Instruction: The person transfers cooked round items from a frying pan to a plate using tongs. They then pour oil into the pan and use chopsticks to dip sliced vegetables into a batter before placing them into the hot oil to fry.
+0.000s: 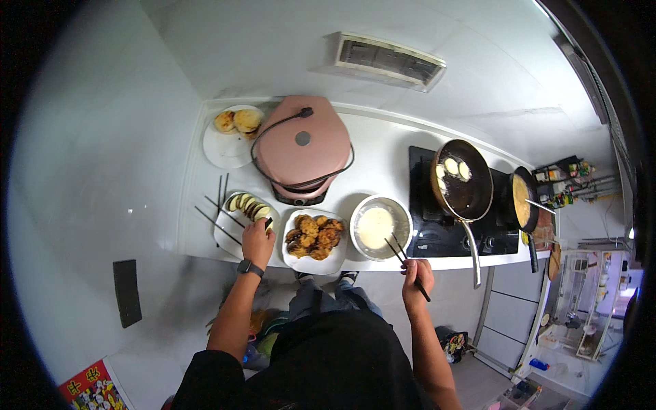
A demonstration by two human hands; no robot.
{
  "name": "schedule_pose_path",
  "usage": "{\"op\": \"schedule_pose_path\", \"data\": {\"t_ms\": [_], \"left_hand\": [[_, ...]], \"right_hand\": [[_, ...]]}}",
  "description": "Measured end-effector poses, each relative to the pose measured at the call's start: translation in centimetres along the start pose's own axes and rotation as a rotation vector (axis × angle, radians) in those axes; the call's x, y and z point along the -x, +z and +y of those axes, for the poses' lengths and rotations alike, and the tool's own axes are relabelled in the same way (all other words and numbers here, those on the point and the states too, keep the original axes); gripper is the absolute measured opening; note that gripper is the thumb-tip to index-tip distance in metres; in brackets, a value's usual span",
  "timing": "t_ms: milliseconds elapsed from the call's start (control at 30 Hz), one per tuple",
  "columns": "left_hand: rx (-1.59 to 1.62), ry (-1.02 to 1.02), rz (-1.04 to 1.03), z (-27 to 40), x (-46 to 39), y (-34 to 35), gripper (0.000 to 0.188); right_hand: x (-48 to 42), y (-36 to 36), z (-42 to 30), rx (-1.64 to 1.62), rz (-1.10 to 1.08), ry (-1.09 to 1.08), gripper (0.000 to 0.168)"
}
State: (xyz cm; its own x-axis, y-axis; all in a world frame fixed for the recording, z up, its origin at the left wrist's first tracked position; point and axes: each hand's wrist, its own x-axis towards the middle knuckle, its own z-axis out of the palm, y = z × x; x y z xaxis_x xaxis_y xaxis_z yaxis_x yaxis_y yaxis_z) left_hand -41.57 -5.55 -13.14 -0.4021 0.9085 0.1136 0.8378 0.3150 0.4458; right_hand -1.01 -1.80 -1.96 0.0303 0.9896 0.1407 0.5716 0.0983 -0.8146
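Note:
My left hand [259, 242], with a dark watch on its wrist, is over the near right side of a white plate [225, 237]. Its fingertips pinch an eggplant slice with dark peel, partly hidden by the fingers. More eggplant slices [247, 204] lie overlapped in a row on that plate. In my right hand [417, 279] is a pair of black chopsticks [393, 249], their tips down inside a metal bowl [406, 241]. Pale batter [375, 225] covers the bowl's bottom. Between my hands, browned fried pieces [313, 237] fill a white square plate [291, 264].
Right of the bowl, a frying pan [466, 200] with pale slices in oil stands on a black gas hob [423, 233]; its handle overhangs the counter edge. A second pan [533, 220] holds yellowish contents. Behind are a pink electric griddle [302, 159] and a plate [220, 151] of flatbreads. Loose chopsticks [218, 225] lie left.

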Motion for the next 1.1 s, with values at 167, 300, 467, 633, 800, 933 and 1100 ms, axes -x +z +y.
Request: {"op": "schedule_pose_path", "data": {"t_ms": [167,300,467,633,800,933,1100], "left_hand": [[0.596,0.157,-0.224,13.3,-0.4,0.1,0.029],[0.445,0.189,-0.569,20.8,-0.8,5.7,0.027],[0.305,0.252,-0.254,21.7,-1.2,6.0,0.022],[0.269,0.052,0.195,8.2,-2.1,1.9,0.016],[-0.183,-0.254,0.251,-1.3,-1.7,-0.6,0.032],[-0.168,-0.151,0.174,-1.0,-3.0,-0.9,0.035],[-0.216,-0.123,0.146,-1.2,-3.7,-0.3,0.03]], "right_hand": [[0.2,-0.6,1.8,-0.04,0.002,0.006,0.029],[0.2,-1.0,2.0,-0.037,-0.007,0.019,0.029],[0.4,-1.9,2.6,-0.013,-0.01,0.031,0.032],[1.3,-2.1,3.1,-0.117,-0.006,0.084,0.031],[1.5,-1.4,3.6,-0.141,-0.036,0.123,0.03],[0.9,-1.0,3.3,-0.081,-0.074,0.065,0.029],[0.3,-0.3,2.0,-0.093,-0.071,0.035,0.03]]}}
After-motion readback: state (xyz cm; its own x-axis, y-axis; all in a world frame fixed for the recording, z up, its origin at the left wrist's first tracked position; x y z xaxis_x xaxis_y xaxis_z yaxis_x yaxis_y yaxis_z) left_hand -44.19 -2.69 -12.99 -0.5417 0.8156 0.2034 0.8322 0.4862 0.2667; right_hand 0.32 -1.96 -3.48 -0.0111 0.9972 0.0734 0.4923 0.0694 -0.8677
